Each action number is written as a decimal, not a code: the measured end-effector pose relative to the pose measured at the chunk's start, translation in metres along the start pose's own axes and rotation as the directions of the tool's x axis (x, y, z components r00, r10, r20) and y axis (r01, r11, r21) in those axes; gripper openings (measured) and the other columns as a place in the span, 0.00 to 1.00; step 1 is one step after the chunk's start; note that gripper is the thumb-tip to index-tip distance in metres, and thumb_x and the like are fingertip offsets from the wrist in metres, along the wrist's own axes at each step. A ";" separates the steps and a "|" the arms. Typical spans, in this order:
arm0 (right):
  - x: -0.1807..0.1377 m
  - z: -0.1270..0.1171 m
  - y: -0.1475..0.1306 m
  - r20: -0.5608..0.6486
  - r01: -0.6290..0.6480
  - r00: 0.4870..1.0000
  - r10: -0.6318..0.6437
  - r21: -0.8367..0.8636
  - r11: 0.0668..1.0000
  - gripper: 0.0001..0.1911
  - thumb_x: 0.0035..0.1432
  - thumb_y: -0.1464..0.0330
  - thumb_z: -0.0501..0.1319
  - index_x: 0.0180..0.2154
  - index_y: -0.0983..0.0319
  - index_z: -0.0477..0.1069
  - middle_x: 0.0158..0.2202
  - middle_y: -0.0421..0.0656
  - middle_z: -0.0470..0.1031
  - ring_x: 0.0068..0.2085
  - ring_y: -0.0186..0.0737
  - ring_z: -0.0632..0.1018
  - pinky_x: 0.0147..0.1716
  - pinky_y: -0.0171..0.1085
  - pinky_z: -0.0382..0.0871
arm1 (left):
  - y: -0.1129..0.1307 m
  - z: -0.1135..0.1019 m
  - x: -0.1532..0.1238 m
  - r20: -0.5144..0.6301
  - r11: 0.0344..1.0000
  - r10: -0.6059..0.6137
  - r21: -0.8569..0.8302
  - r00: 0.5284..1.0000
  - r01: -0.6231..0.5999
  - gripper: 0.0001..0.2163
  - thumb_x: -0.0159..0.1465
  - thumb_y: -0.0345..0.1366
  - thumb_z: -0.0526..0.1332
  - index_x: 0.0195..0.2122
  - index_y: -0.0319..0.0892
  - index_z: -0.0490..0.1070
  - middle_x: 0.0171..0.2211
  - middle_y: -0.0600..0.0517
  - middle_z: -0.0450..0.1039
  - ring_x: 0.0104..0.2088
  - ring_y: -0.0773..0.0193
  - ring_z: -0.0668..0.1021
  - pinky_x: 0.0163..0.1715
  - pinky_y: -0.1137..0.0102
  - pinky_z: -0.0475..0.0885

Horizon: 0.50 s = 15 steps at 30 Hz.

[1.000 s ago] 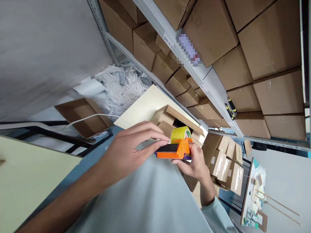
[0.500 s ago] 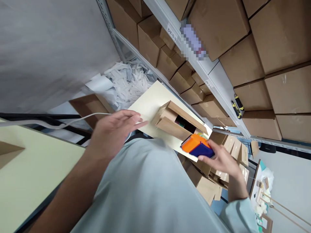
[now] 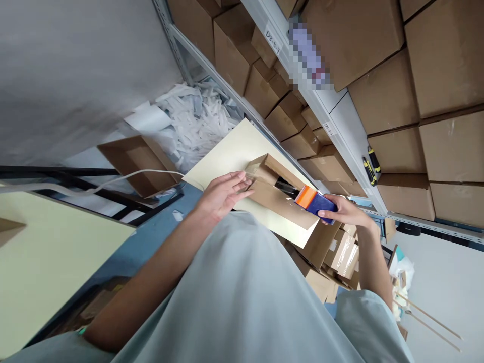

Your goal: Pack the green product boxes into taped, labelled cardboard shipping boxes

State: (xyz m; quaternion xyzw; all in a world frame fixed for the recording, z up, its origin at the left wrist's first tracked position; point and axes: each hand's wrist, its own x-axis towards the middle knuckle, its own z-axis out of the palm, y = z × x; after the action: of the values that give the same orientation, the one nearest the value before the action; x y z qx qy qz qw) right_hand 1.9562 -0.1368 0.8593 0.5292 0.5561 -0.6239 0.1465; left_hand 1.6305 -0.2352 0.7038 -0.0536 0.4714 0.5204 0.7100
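Note:
In my right hand (image 3: 346, 210) is a blue and orange tape dispenser (image 3: 315, 203), gripped at its blue body and held over the right end of a cardboard box (image 3: 278, 201). The long narrow box lies on a pale yellow board, with a dark gap showing along its top. My left hand (image 3: 225, 194) is at the box's left end, fingers stretched out and somewhat apart. A clear strip, apparently tape, shows by those fingertips; whether they press on it I cannot tell.
Cardboard boxes fill the shelf rack (image 3: 333, 136), where yellow-black cutters (image 3: 370, 166) lie on the ledge. An open carton (image 3: 138, 164), white scraps (image 3: 204, 121) and a white cable (image 3: 124, 177) are left. Another pale tabletop (image 3: 64, 262) stands lower left.
My left hand has moved right to the box's left end. The tape dispenser has shifted up and slightly right, turning over the box's right end. The view has shifted slightly.

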 end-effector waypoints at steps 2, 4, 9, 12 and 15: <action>0.011 0.001 0.007 0.019 -0.013 1.000 0.013 0.016 1.000 0.32 0.57 0.43 0.75 0.46 0.62 0.73 0.30 0.39 0.78 0.29 0.39 0.81 0.30 0.37 0.77 | 0.001 -0.003 0.006 -0.017 0.999 -0.028 -0.030 0.999 0.027 0.09 0.61 0.32 0.76 0.33 0.40 0.76 0.33 0.52 0.77 0.42 0.60 0.83 0.64 0.38 0.76; 0.020 0.002 0.013 0.041 -0.023 0.999 0.021 0.034 0.999 0.32 0.57 0.43 0.75 0.46 0.61 0.73 0.30 0.38 0.78 0.30 0.39 0.81 0.31 0.37 0.78 | 0.003 -0.005 0.011 -0.025 0.997 -0.051 -0.056 0.998 0.050 0.08 0.61 0.29 0.75 0.33 0.39 0.76 0.33 0.53 0.76 0.42 0.61 0.83 0.64 0.37 0.77; 0.039 0.003 0.028 0.067 -0.065 0.996 0.059 0.084 0.994 0.33 0.56 0.41 0.75 0.46 0.61 0.72 0.30 0.38 0.79 0.30 0.40 0.82 0.32 0.38 0.80 | 0.007 -0.009 0.018 -0.025 0.995 -0.074 -0.074 0.997 0.072 0.08 0.59 0.29 0.76 0.32 0.39 0.77 0.33 0.52 0.77 0.42 0.59 0.83 0.61 0.37 0.79; 0.054 0.007 0.037 0.072 -0.078 0.995 0.071 0.100 0.992 0.34 0.54 0.41 0.77 0.45 0.60 0.71 0.30 0.38 0.79 0.30 0.40 0.82 0.33 0.38 0.80 | 0.007 -0.012 0.023 -0.038 1.000 0.005 0.020 0.999 -0.005 0.09 0.58 0.32 0.77 0.32 0.39 0.78 0.34 0.51 0.77 0.42 0.58 0.83 0.60 0.42 0.81; 0.067 0.015 0.040 0.089 -0.084 0.993 0.075 0.095 0.992 0.34 0.54 0.40 0.76 0.44 0.60 0.71 0.30 0.38 0.79 0.29 0.40 0.81 0.32 0.38 0.79 | 0.007 -0.017 0.034 -0.099 0.979 0.131 0.168 0.986 -0.113 0.08 0.58 0.35 0.77 0.33 0.40 0.79 0.33 0.51 0.77 0.41 0.58 0.82 0.58 0.50 0.83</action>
State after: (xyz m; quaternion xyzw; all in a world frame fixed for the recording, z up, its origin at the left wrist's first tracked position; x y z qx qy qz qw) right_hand 1.9534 -0.1359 0.7799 0.5303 0.4963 -0.6664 0.1686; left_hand 1.6154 -0.2184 0.6730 0.0048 0.5525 0.5194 0.6518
